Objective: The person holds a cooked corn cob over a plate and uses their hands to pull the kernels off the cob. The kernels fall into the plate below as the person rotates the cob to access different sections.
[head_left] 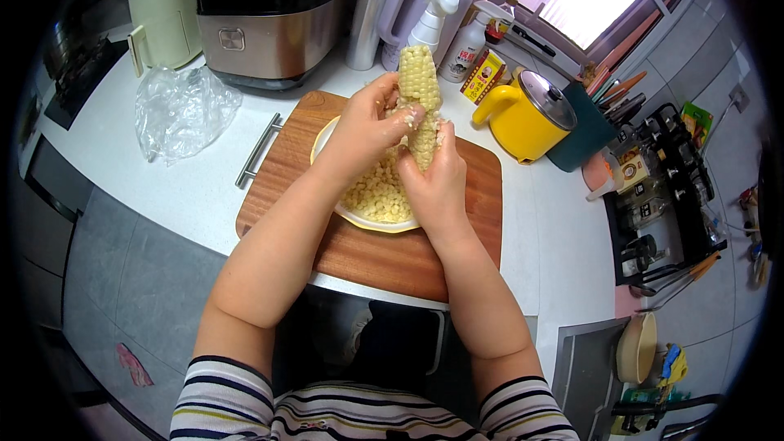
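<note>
A pale yellow ear of corn (419, 82) stands tilted upright between my two hands, above a plate. My left hand (369, 124) grips it from the left, its thumb pressed across the kernels at mid-length. Lower down, my right hand (437, 184) is closed around the cob's bottom end. White bits stick to the fingers of both hands. Beneath them, a white plate (327, 132) with a yellow rim holds a heap of loose corn kernels (380, 196). My forearms and hands cover part of the plate, which rests on a brown wooden cutting board (367, 261).
A crumpled clear plastic bag (184, 114) lies left of the board, before a rice cooker (269, 33). Behind the corn stands a white spray bottle (433, 12). To the right are a yellow electric pot (523, 118) and a dark green utensil holder (580, 131). A sink (588, 376) is at lower right.
</note>
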The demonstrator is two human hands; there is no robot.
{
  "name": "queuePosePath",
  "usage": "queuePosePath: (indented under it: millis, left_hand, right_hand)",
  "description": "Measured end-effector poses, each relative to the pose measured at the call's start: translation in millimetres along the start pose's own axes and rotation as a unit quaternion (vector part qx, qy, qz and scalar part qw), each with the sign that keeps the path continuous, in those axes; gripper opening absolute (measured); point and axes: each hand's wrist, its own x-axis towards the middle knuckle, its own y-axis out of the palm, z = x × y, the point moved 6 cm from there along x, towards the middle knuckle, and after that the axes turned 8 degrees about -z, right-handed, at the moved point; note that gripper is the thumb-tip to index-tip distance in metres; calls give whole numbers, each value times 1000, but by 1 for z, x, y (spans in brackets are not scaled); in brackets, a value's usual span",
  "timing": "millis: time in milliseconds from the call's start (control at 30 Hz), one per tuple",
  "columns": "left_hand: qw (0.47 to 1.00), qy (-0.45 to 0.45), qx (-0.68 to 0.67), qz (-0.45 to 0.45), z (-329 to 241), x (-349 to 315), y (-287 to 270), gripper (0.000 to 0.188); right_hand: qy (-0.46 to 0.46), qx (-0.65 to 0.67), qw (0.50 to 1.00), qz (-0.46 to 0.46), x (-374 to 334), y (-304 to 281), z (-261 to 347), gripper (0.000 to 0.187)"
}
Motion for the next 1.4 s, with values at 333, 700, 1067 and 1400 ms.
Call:
queuePosePath:
  millis: [333,700,1067,1400]
  left_hand:
    - [1000,-5,25,-2,1,3,-3,40]
    - [998,-34,-57,-8,8,4,-12,35]
    - [999,9,-38,-27,7,8,-11,33]
    - [1000,15,6,-25,13,15,-20,22]
  right_hand:
    - [-7,-3,1000,10,0,0,-1,42]
    - [6,43,999,3,0,2,-8,44]
    - [130,171,976,22,-3,1,-10,43]
    - [85,53,995,0,1,1,-28,37]
